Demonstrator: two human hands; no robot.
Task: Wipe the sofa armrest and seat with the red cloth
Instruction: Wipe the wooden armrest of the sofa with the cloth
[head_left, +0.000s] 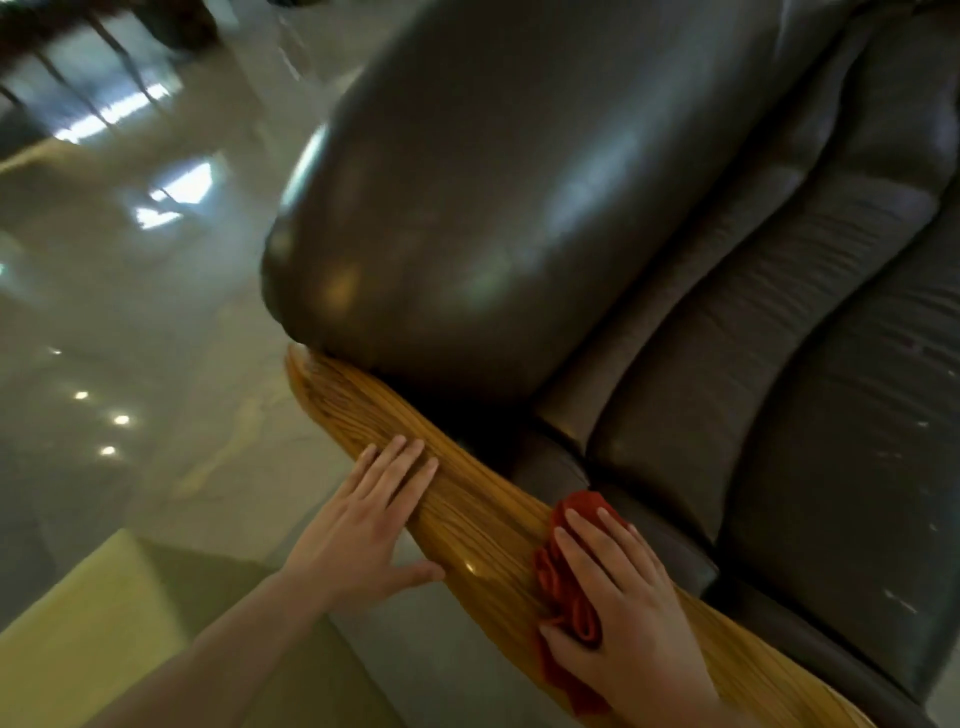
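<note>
On the wooden armrest (467, 499) of the dark leather sofa (779, 364), both hands are lying palm down. The left hand (363, 525) is resting flat on the outer edge of the wood. Its four fingers are lying straight and close together, pointing up along the grain, and its thumb is stretching out sideways against the lower edge of the rail. It is holding nothing. The left forearm (208, 660) is reaching in bare from the lower left corner and crossing above the floor.

The right hand (618, 613) is pressing the red cloth (566, 587) onto the armrest, lower down the rail and well apart from the left hand. Its fingers are lying straight and slightly spread over the top of the cloth, with the tips pointing toward the leather. The thumb is lying against the crumpled near edge of the cloth. The hand is covering the cloth rather than gripping it. Folds of the cloth are showing beyond the fingertips, along the thumb side and below the heel of the hand. The right wrist is leaving view at the bottom edge.

A large rounded leather cushion (493, 208) is bulging just above the upper end of the wooden rail. Ribbed leather panels (727, 338) are running alongside it to the right, and neither hand is touching them. The glossy pale floor (130, 312) is reflecting spots of light to the left of the sofa. A pale yellow surface (88, 613) is showing in the lower left corner; what it is cannot be told.
</note>
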